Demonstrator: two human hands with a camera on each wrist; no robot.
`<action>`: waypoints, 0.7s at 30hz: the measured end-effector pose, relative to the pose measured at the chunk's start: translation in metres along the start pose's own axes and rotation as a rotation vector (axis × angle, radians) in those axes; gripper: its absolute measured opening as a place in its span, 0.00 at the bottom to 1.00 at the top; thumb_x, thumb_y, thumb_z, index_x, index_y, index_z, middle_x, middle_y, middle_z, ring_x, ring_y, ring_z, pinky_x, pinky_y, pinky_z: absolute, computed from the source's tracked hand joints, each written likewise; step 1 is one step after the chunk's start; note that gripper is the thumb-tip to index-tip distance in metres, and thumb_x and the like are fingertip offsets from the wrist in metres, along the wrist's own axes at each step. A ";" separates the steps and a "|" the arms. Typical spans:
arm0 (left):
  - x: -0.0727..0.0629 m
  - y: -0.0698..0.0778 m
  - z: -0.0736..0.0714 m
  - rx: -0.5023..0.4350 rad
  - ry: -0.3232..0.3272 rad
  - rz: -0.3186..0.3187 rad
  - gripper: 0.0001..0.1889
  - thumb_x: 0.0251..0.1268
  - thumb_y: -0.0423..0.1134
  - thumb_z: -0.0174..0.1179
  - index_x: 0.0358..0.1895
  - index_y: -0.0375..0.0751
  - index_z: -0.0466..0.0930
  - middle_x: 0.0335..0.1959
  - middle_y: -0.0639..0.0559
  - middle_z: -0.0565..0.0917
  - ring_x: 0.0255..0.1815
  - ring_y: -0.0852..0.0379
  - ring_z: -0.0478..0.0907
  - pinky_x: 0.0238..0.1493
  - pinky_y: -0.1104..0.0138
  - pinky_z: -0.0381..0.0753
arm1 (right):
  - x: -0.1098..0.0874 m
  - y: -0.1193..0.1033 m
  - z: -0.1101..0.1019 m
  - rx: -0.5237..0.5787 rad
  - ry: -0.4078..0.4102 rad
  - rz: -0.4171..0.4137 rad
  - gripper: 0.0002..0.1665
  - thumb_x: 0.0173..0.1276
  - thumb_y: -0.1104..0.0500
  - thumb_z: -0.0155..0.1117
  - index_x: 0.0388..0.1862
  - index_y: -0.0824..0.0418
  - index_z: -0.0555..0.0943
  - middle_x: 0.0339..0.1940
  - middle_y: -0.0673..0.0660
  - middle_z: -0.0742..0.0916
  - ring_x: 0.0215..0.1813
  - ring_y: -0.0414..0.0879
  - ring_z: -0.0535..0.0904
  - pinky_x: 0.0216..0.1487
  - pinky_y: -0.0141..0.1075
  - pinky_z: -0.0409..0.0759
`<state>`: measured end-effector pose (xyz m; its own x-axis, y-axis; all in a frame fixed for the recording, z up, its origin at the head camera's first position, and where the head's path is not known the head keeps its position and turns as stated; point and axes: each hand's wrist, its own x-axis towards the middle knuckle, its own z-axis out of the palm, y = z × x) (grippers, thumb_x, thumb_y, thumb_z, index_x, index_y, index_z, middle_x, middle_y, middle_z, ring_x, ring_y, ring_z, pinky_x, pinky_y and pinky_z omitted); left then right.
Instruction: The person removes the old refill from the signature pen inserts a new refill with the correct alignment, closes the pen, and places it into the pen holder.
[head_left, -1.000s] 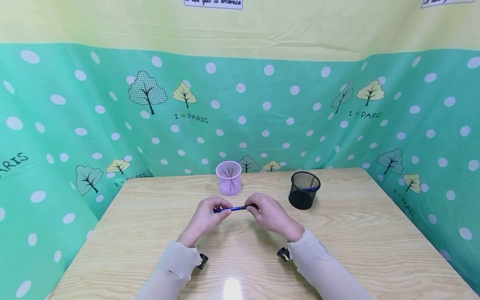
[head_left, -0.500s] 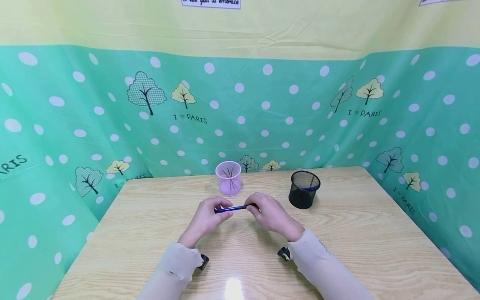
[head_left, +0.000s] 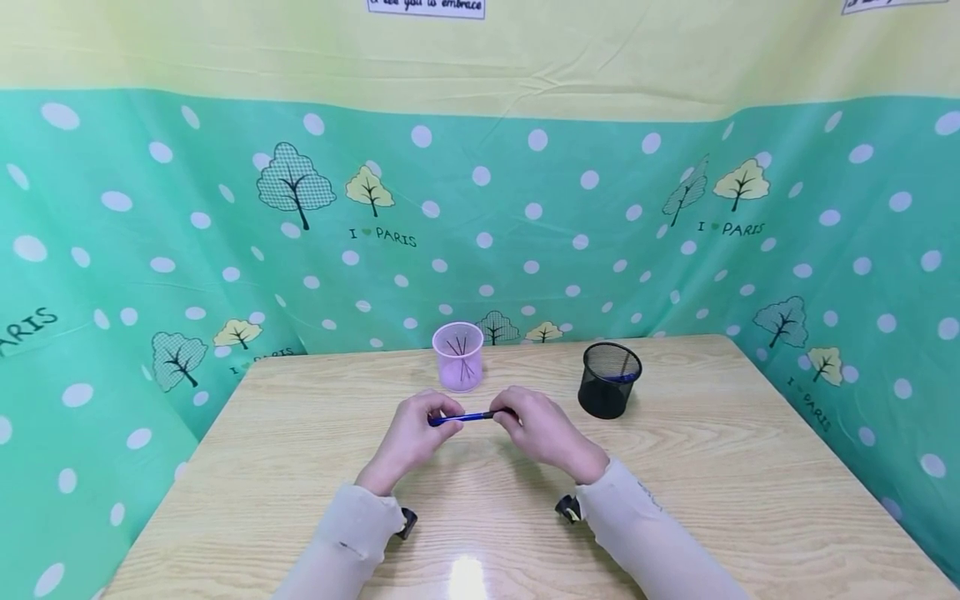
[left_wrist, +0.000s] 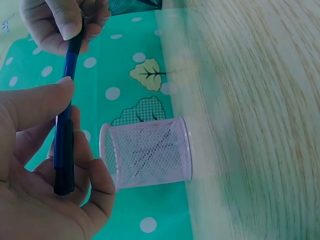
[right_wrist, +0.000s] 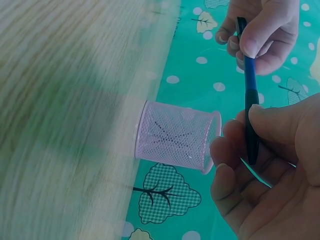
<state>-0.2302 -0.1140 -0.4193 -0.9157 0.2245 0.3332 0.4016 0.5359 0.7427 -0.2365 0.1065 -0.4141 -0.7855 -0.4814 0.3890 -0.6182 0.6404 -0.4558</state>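
Left hand: thumb and fingers pinch the pen near its clip end.
Right hand: thumb and fingers pinch the pen's other end, which is black.
Pen: blue in the middle, dark at both ends; it lies across the gap between the hands, roughly level, above the bench and nearer the person than the pink cup.
Step in hand: handling the pen by both ends, as I judge it; whether to turn, pull or pass it over, these views cannot tell.
Next move: probably calls for one pinch to stay firm while the other twists, draws or lets go; with only one end held, so slim a barrel could tip.
Pink cup: upright near the back edge of the bench, beyond the hands; thin dark lines cross at its mesh, too fine to identify.
Black cup: stands on the bench beyond and to the right of the right hand, well apart from the pink cup; a blue thing is inside, perhaps another pen.
Cloth writing: "I PARIS" with a small heart between the words, repeated on the cloth under printed trees.
Top label: cut by the upper edge; "see you" and "embrace" are readable.
Corner label: too cropped to read.
Brands: none legible on pen or cups.
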 end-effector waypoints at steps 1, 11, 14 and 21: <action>0.000 0.000 0.000 0.004 -0.001 0.000 0.07 0.51 0.30 0.70 0.31 0.47 0.85 0.30 0.56 0.81 0.30 0.59 0.74 0.34 0.67 0.74 | 0.000 0.000 0.000 -0.001 -0.001 0.003 0.05 0.68 0.61 0.61 0.38 0.54 0.83 0.34 0.43 0.82 0.34 0.36 0.75 0.38 0.34 0.76; 0.001 -0.003 0.001 0.009 -0.009 0.011 0.05 0.56 0.33 0.68 0.32 0.49 0.86 0.31 0.60 0.81 0.33 0.61 0.75 0.37 0.66 0.76 | 0.000 0.000 -0.001 -0.012 0.009 0.003 0.05 0.68 0.62 0.62 0.37 0.53 0.83 0.33 0.42 0.81 0.31 0.36 0.73 0.35 0.33 0.74; 0.001 -0.003 0.001 0.013 -0.013 0.007 0.05 0.56 0.33 0.68 0.32 0.49 0.86 0.31 0.60 0.82 0.33 0.61 0.76 0.37 0.66 0.76 | 0.000 0.000 -0.001 -0.010 0.012 0.003 0.05 0.68 0.62 0.62 0.37 0.53 0.83 0.32 0.42 0.81 0.31 0.36 0.73 0.34 0.33 0.73; 0.001 -0.002 0.001 0.014 -0.029 -0.001 0.08 0.50 0.34 0.71 0.36 0.44 0.86 0.34 0.54 0.83 0.33 0.58 0.76 0.37 0.62 0.76 | 0.000 0.001 0.000 -0.009 0.006 0.006 0.05 0.68 0.62 0.62 0.37 0.53 0.83 0.33 0.42 0.81 0.31 0.36 0.73 0.35 0.33 0.74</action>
<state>-0.2318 -0.1141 -0.4209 -0.9163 0.2473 0.3149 0.4003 0.5476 0.7348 -0.2375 0.1073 -0.4148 -0.7887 -0.4742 0.3913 -0.6135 0.6483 -0.4509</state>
